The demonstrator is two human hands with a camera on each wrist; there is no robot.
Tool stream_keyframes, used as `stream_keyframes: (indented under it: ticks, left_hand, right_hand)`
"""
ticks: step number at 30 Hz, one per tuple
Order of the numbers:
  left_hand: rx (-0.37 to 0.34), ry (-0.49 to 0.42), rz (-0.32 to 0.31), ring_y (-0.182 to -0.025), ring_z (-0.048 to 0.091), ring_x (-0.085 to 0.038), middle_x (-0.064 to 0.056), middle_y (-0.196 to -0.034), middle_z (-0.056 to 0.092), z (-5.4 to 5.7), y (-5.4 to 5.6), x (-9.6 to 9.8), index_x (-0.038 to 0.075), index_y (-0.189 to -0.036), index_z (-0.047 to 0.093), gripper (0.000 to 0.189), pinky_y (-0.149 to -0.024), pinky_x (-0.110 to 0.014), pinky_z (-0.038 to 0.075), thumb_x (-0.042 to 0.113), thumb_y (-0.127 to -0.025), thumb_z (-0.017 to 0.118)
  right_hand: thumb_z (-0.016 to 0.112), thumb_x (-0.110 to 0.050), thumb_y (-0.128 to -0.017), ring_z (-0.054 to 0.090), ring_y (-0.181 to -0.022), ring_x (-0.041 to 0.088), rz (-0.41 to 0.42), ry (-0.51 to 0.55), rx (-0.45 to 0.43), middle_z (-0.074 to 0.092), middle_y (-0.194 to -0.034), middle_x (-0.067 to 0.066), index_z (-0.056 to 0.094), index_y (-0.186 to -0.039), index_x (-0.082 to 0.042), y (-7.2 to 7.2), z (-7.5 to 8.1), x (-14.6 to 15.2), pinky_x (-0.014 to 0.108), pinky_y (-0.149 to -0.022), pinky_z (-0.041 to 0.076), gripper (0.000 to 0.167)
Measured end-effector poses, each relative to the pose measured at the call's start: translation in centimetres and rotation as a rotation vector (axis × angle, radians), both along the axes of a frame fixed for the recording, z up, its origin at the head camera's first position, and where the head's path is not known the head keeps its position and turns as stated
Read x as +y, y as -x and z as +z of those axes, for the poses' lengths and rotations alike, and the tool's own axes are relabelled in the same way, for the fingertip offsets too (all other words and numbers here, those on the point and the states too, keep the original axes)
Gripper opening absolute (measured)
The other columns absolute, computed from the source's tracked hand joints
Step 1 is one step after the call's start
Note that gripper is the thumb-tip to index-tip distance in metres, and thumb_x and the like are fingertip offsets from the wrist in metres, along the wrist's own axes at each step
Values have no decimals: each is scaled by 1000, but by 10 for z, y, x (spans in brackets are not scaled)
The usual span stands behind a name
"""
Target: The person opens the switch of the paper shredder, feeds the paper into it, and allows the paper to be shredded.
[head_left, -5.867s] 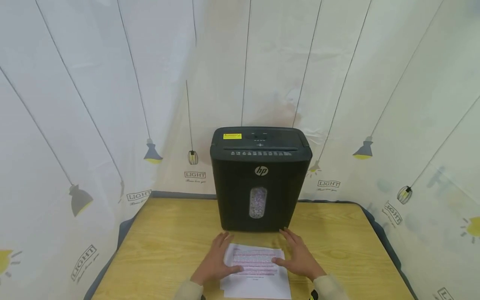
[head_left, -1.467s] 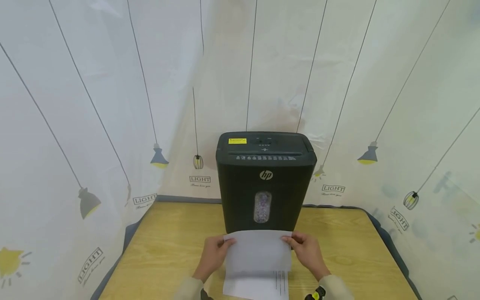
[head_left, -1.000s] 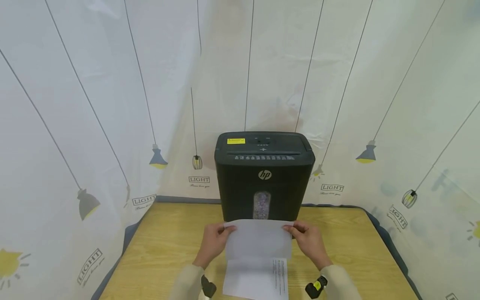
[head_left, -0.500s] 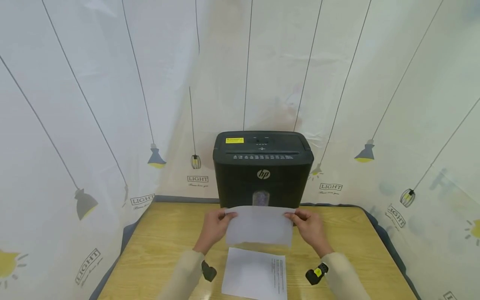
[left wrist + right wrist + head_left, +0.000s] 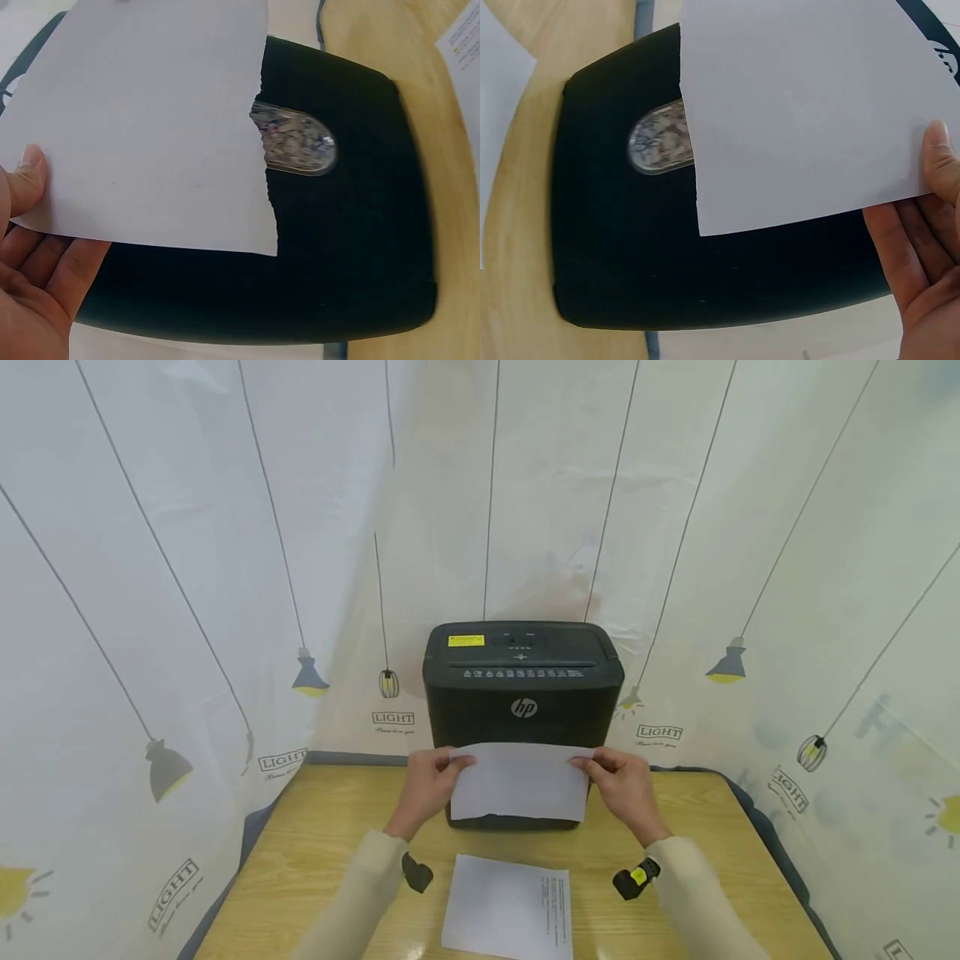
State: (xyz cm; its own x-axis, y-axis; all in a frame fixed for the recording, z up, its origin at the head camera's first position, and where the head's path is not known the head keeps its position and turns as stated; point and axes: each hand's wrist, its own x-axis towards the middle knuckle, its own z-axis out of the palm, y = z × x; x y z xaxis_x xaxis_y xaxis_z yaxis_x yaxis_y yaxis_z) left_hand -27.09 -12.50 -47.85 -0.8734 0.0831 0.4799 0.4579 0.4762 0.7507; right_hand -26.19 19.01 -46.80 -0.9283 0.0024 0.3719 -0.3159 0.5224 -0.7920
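Observation:
My left hand and right hand pinch the two upper corners of a white sheet of paper, thumbs on the near side. The sheet hangs in front of a black HP paper shredder and covers its lower front. In the left wrist view the paper's lower edge looks rough and torn. Part of the shredder's clear window with shreds behind it shows past the sheet in the right wrist view. The feed slot lies on top of the shredder, above the paper.
More paper with printed lines along its right side lies on the wooden table near me. A yellow label is on the shredder's top. Behind it hangs a pale cloth printed with lamps.
Earlier both hands lay open over the stacked papers. They now pinch one sheet by its corners and have raised it forward, up the shredder's front, leaving other paper on the table.

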Motion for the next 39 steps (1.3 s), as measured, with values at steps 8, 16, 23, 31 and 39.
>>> stream_keyframes:
  ticks: [8,16,23,31,39]
  left_hand:
    - [21,29,-4,-49,33,-6,7,-51,34,27,3,0,10,-59,53,44,-48,-21,26,21,-95,74]
    - [37,26,-3,-50,36,-8,5,-53,37,54,10,1,10,-68,66,31,-49,-22,29,21,-96,73]
    - [60,27,15,-50,33,-10,4,-53,34,76,12,1,8,-60,53,43,-49,-23,26,21,-97,73]
    - [97,13,4,-50,35,-13,4,-53,35,100,16,1,7,-66,65,35,-49,-24,27,22,-97,72]
    - [138,53,9,-50,33,-15,4,-51,34,126,22,2,9,-60,51,46,-50,-26,28,23,-98,71]
  right_hand:
    - [79,-24,-91,52,-59,13,-7,14,36,64,-67,6,75,-80,-12,6,18,1,24,-52,42,17]
    - [77,-23,-93,48,-57,12,-3,6,87,68,-72,16,76,-81,-11,12,43,2,25,-50,39,17]
    - [77,-23,-94,46,-56,13,19,-1,157,60,-62,6,74,-77,-11,17,66,2,26,-52,38,20]
    - [75,-25,-95,47,-58,14,27,-7,179,66,-69,13,78,-83,-12,23,91,2,25,-54,38,18]
    - [76,-25,-95,51,-64,14,8,16,172,71,-76,12,79,-90,-9,28,114,3,23,-56,41,17]
